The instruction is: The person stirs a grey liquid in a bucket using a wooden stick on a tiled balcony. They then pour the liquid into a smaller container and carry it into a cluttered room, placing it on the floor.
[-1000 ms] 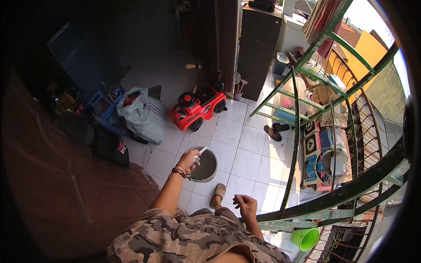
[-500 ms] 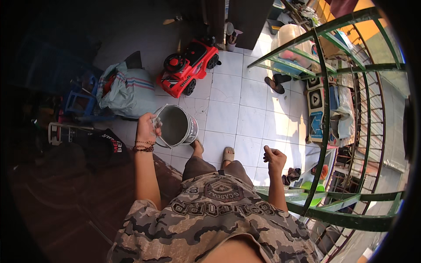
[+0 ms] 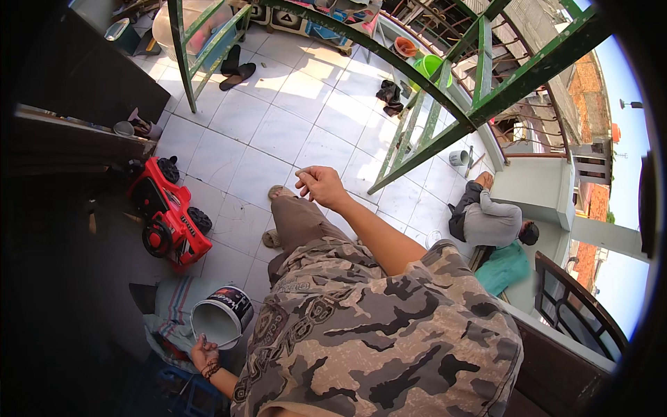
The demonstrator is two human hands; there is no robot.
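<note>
My left hand [image 3: 205, 356] is closed on the wire handle of a white paint bucket [image 3: 240, 306] with a dark label. The bucket hangs tilted beside my leg, its mouth toward my hand, and its inside looks pale grey. My right hand [image 3: 321, 186] is held out over the tiles in front of me, with loosely bent fingers, a little apart, and nothing visible in them. A red ride-on toy car [image 3: 170, 215] stands on the floor between the bucket and the doorway. Behind the bucket lies a pale striped sack [image 3: 174, 302].
A green metal frame [image 3: 417, 80] spans the upper right. A person in grey [image 3: 493, 219] crouches near the low wall, next to a small bucket [image 3: 458, 158]. Black sandals [image 3: 236, 69], dark cloths [image 3: 390, 96] and a lime green basin [image 3: 429, 69] lie farther off. A dark door [image 3: 97, 62] stands left.
My view and body have turned to the right, bringing the crouching person into sight. The bucket is still in my left hand, now lower in view. My right hand's fingers have loosened.
</note>
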